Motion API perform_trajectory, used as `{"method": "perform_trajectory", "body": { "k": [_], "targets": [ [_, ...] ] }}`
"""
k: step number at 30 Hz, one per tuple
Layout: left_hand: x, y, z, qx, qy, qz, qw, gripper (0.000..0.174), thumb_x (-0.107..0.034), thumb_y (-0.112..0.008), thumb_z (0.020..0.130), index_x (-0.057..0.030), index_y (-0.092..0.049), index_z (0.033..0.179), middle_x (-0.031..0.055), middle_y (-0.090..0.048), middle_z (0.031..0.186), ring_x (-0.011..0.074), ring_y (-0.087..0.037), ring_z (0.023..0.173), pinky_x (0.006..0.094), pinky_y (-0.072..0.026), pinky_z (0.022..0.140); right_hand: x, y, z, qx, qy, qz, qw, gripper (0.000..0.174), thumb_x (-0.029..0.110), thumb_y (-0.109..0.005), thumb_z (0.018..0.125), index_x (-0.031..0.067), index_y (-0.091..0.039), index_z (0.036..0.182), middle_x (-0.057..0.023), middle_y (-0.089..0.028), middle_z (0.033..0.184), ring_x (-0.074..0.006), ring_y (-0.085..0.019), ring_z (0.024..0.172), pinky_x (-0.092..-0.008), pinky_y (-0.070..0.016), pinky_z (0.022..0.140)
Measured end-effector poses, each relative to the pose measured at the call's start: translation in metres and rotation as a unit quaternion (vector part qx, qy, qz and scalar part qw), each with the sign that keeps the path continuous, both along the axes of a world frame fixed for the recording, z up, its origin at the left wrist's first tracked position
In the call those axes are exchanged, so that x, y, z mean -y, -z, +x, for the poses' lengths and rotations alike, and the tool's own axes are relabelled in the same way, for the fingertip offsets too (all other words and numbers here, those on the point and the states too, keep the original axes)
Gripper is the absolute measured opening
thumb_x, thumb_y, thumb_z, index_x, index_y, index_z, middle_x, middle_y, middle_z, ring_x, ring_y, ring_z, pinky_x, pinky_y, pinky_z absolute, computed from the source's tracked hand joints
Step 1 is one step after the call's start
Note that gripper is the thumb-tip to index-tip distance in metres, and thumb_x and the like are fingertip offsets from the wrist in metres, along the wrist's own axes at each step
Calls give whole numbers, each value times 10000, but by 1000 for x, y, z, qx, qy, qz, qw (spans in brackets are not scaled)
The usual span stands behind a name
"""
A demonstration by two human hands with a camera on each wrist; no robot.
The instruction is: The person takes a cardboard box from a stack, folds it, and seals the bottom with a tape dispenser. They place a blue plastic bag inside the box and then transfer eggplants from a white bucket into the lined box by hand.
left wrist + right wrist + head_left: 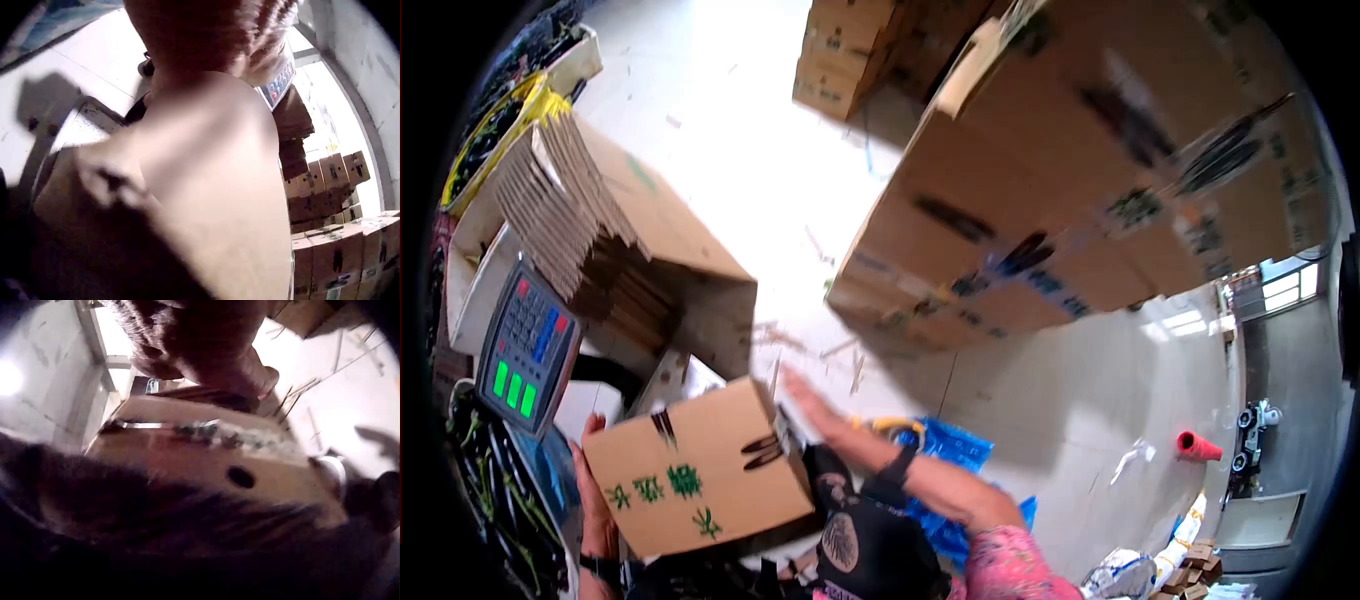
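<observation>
A cardboard box [700,475] with green characters and dark printed shapes is held in front of the body, tilted. Along its left side lies my left hand [590,490], fingers extended against the cardboard. My right hand [815,410] is at the box's upper right corner, its fingers straight and pointing up and left; whether it touches the box cannot be told. In the left wrist view, my left hand [212,37] is over a blurred box surface [212,187]. The right wrist view has my right hand [200,344] beyond the box's top edge [206,415], fingertips mostly hidden.
A scale display [525,345] stands at left, beside flattened cartons [565,190] and crates of dark purple vegetables [500,480]. Large cardboard [1080,190] fills the upper right. Blue plastic [955,445] lies right of the box. Stacked boxes [337,250] show in the left wrist view.
</observation>
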State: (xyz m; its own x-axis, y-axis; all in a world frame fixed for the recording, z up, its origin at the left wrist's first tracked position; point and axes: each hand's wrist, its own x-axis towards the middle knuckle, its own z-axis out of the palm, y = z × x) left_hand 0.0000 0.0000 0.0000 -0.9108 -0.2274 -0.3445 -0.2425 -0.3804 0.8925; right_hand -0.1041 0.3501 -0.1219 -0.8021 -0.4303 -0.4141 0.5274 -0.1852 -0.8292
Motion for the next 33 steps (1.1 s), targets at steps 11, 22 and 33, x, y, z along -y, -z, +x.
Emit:
{"method": "perform_trajectory", "body": {
  "k": [11,22,33],
  "targets": [
    [-32,45,-24,-43,-9,66,997,696,-538,-273,1050,-16,-330,1507,163,-344,1552,262,-293,1450,391,-221,1186,-9,-4,-34,-6,-28,57,998,885,724,-272,963,86,-202,1571,-158,-144,1633,-281,-104,1509,-408,-88,1216],
    [-32,40,-34,-31,22,76,996,673,-517,-292,1051,-18,-334,1500,165,-357,1537,271,-312,1437,393,-262,1158,-27,-109,-20,131,-27,36,990,901,779,-283,930,42,-484,1409,-153,-589,1291,-250,-572,1132,-375,-448,987],
    [-49,-13,-50,-62,70,60,994,651,-497,-310,1051,-21,-338,1494,167,-370,1522,280,-331,1424,394,-303,1129,-103,-132,-59,-65,31,76,995,793,713,-325,970,35,-635,1240,-84,-673,1078,-178,-605,970,-328,-483,896]
  ]
}}
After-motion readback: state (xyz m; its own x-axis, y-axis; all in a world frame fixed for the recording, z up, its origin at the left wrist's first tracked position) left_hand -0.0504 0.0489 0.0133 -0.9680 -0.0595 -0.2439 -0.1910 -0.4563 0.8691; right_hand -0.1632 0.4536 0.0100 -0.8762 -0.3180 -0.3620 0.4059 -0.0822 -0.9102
